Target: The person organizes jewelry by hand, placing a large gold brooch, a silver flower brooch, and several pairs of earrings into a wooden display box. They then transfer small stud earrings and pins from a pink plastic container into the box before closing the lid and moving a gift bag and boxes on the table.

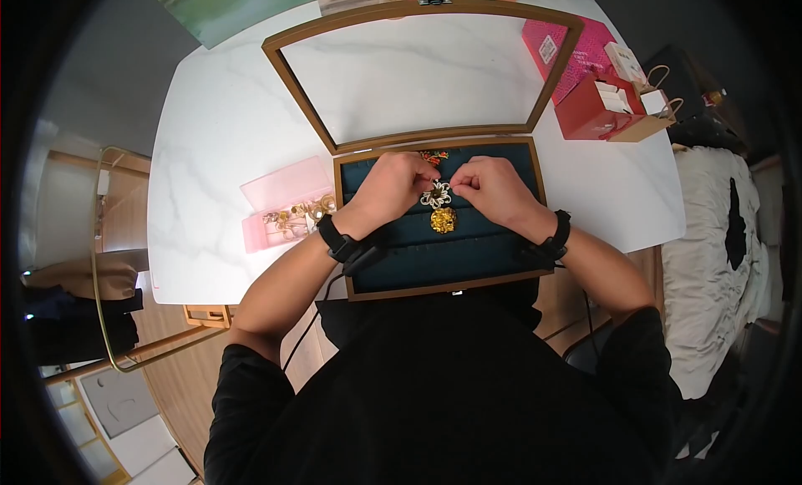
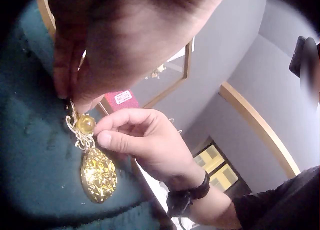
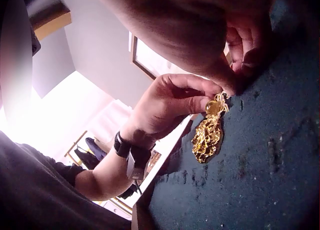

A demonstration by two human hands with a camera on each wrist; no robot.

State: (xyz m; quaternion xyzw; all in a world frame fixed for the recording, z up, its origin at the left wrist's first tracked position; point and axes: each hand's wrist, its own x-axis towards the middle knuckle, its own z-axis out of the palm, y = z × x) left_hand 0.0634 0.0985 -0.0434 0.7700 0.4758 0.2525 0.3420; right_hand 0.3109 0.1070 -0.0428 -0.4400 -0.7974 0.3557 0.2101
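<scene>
Left hand (image 1: 386,192) and right hand (image 1: 499,192) pinch opposite edges of flower brooch (image 1: 435,194), thumb against finger, probably steadying it evenly, centre uncovered. Brooch in dark-lined case (image 1: 401,292), just beyond gold brooch (image 1: 444,221); lid (image 1: 555,76) open, leaving both hands room.

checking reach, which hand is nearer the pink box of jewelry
Left. The left hand is to the right of the pink box; the right hand is farther right, across the flower-shaped piece.
</scene>
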